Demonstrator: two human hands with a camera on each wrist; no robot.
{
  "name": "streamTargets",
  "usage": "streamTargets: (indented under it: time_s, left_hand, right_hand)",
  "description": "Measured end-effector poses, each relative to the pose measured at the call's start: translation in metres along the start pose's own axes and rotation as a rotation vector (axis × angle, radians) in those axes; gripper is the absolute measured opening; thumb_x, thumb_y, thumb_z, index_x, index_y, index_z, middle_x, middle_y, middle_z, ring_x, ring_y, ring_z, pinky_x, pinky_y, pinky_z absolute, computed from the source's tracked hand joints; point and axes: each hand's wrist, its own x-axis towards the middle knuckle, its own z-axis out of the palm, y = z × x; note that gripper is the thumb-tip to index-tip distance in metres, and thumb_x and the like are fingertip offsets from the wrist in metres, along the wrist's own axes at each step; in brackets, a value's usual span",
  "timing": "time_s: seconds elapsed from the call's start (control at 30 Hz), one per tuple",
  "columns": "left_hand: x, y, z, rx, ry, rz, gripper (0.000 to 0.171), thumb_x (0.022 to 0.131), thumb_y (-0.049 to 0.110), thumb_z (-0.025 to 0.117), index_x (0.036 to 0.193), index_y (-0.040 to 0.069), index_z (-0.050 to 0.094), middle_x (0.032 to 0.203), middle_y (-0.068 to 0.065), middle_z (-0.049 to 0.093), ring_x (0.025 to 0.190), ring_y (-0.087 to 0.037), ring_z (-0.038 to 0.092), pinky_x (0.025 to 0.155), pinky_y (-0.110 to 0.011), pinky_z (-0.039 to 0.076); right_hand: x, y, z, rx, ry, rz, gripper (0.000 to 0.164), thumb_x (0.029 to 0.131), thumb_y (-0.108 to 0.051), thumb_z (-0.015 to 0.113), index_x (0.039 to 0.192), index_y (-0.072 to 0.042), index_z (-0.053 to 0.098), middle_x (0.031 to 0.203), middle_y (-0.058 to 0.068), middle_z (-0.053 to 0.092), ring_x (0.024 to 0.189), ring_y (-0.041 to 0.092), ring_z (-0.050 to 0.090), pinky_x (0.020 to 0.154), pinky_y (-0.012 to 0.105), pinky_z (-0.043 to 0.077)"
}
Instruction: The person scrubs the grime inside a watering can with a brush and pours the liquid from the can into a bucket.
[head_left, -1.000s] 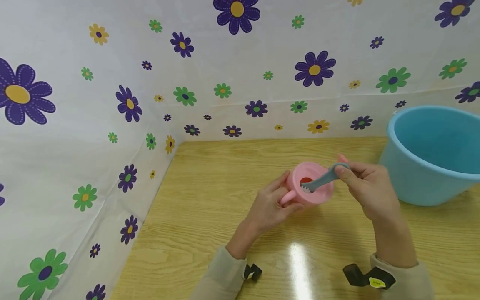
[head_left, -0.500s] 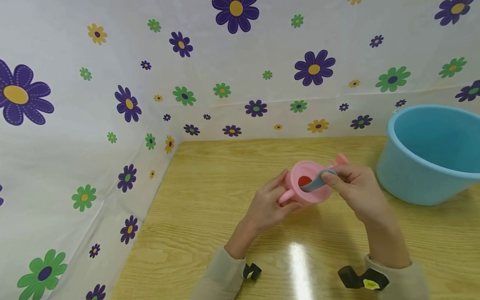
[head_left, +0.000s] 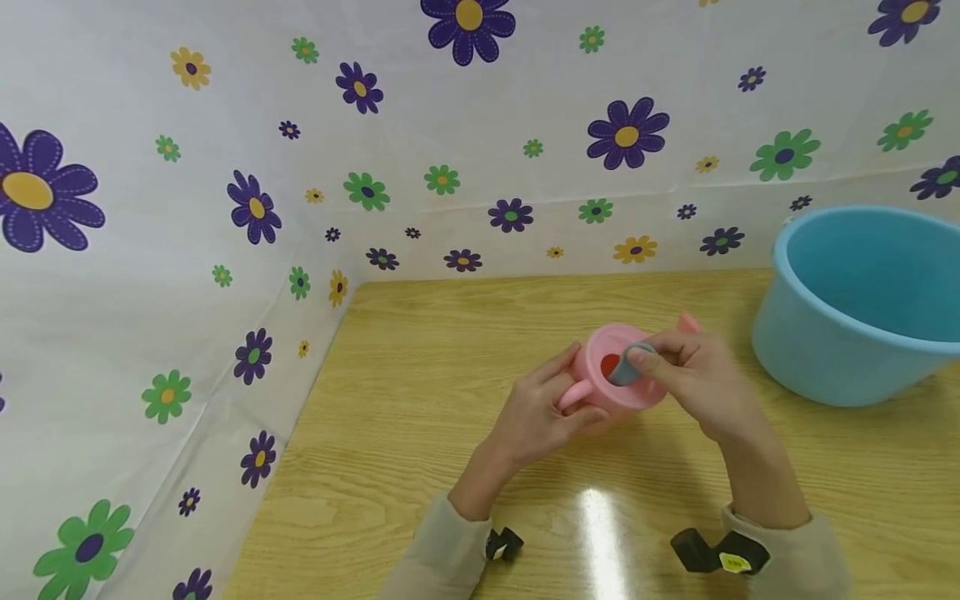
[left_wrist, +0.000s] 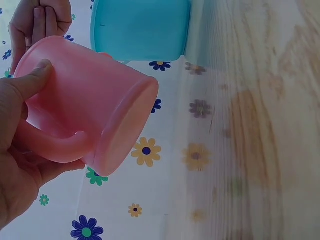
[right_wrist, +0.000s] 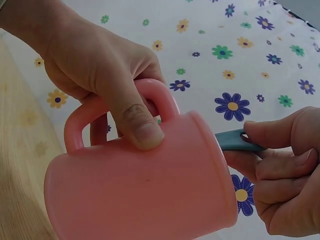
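Observation:
My left hand grips a pink watering can by its side handle, with the thumb laid against the body in the left wrist view. The can is tilted, its round top opening facing up in the head view, and something red shows inside. My right hand pinches the end of a blue-grey brush between thumb and fingers. The brush's bristled end is hidden inside the can; only its handle end shows in the right wrist view. Behind my right hand pokes the pink spout.
A large light-blue bucket stands on the wooden table to the right, close beyond my right hand. A white flower-printed cloth hangs along the back and left sides of the table.
My right hand has moved left and pushed the brush deeper into the can; its white bristles, seen earlier at the opening, are now out of sight. The left hand and can stay almost still.

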Motion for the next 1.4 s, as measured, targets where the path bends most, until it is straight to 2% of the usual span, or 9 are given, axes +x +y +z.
streamTargets:
  time_s: [0.13, 0.3, 0.43, 0.53, 0.7, 1.1, 1.2, 1.27, 1.4]
  left_hand:
    - [-0.001, 0.0, 0.0, -0.011, -0.008, -0.017, 0.031, 0.075, 0.019, 0.087, 0.075, 0.007, 0.059, 0.122, -0.022, 0.066, 0.125, -0.033, 0.058, 0.088, -0.02, 0.053]
    - [-0.002, -0.002, 0.003, -0.008, -0.006, -0.002, 0.037, 0.074, 0.017, 0.088, 0.068, 0.008, 0.053, 0.12, -0.024, 0.066, 0.126, -0.036, 0.057, 0.094, -0.023, 0.051]
    - [-0.002, -0.002, 0.005, -0.01, 0.012, 0.021, 0.037, 0.072, 0.016, 0.089, 0.068, 0.007, 0.054, 0.119, -0.025, 0.066, 0.125, -0.036, 0.058, 0.098, -0.025, 0.049]
    - [-0.001, -0.001, 0.006, -0.025, 0.031, 0.013, 0.033, 0.073, 0.015, 0.089, 0.072, 0.005, 0.057, 0.123, -0.026, 0.064, 0.125, -0.035, 0.058, 0.096, -0.023, 0.05]
    - [-0.004, -0.001, 0.009, -0.061, 0.055, 0.008, 0.03, 0.072, 0.012, 0.089, 0.074, 0.003, 0.06, 0.129, -0.028, 0.06, 0.122, -0.032, 0.061, 0.086, -0.017, 0.052]
    - [-0.005, -0.005, 0.013, -0.052, 0.028, 0.027, 0.031, 0.073, 0.013, 0.088, 0.073, 0.005, 0.058, 0.127, -0.025, 0.062, 0.125, -0.031, 0.059, 0.081, -0.013, 0.05]
    - [-0.006, -0.008, 0.016, -0.034, 0.018, 0.046, 0.035, 0.073, 0.014, 0.089, 0.069, 0.006, 0.055, 0.129, -0.026, 0.061, 0.127, -0.032, 0.057, 0.085, -0.015, 0.051]
    - [-0.007, -0.009, 0.017, -0.039, 0.013, 0.044, 0.035, 0.073, 0.014, 0.089, 0.068, 0.006, 0.055, 0.132, -0.026, 0.059, 0.128, -0.032, 0.056, 0.085, -0.015, 0.051]
    - [-0.008, -0.009, 0.015, -0.059, 0.022, 0.028, 0.033, 0.073, 0.014, 0.089, 0.07, 0.006, 0.057, 0.137, -0.026, 0.056, 0.124, -0.029, 0.059, 0.082, -0.014, 0.05]
  right_hand:
    - [-0.001, -0.002, -0.006, 0.052, 0.084, 0.023, 0.017, 0.098, -0.006, 0.062, 0.098, 0.009, 0.072, 0.054, -0.003, 0.054, 0.05, 0.013, 0.045, 0.092, 0.018, 0.043]
    - [-0.005, -0.005, -0.017, 0.241, 0.172, 0.026, 0.021, 0.098, -0.002, 0.06, 0.092, -0.01, 0.078, 0.052, 0.002, 0.032, 0.042, 0.021, 0.018, 0.047, 0.026, 0.026]
    - [-0.005, -0.007, -0.02, 0.29, 0.174, 0.02, 0.021, 0.097, -0.001, 0.06, 0.092, -0.01, 0.078, 0.056, 0.0, 0.036, 0.043, 0.021, 0.018, 0.042, 0.031, 0.015]
    - [-0.002, -0.01, -0.017, 0.193, 0.148, 0.019, 0.015, 0.097, -0.003, 0.062, 0.092, 0.0, 0.076, 0.052, -0.002, 0.04, 0.042, 0.013, 0.029, 0.074, 0.016, 0.046]
    - [0.003, -0.012, -0.005, -0.023, 0.019, -0.024, 0.014, 0.095, -0.001, 0.065, 0.095, 0.01, 0.072, 0.067, 0.003, 0.071, 0.071, 0.007, 0.066, 0.118, 0.031, 0.022]
    - [0.0, -0.016, -0.009, -0.057, 0.055, -0.04, 0.014, 0.095, -0.003, 0.064, 0.093, 0.009, 0.072, 0.07, 0.005, 0.071, 0.069, 0.008, 0.065, 0.122, 0.045, 0.015]
    - [-0.005, -0.019, -0.011, -0.065, 0.1, -0.042, 0.014, 0.095, -0.003, 0.065, 0.093, 0.009, 0.072, 0.069, 0.007, 0.065, 0.068, 0.016, 0.052, 0.092, 0.027, 0.043]
    - [-0.006, -0.019, -0.009, -0.078, 0.116, -0.046, 0.013, 0.095, -0.002, 0.065, 0.092, 0.008, 0.073, 0.068, 0.008, 0.06, 0.071, 0.018, 0.045, 0.068, 0.029, 0.039]
    - [-0.004, -0.019, -0.004, -0.071, 0.087, -0.062, 0.012, 0.094, -0.002, 0.065, 0.091, 0.007, 0.073, 0.068, 0.005, 0.069, 0.075, 0.009, 0.06, 0.103, 0.028, 0.034]
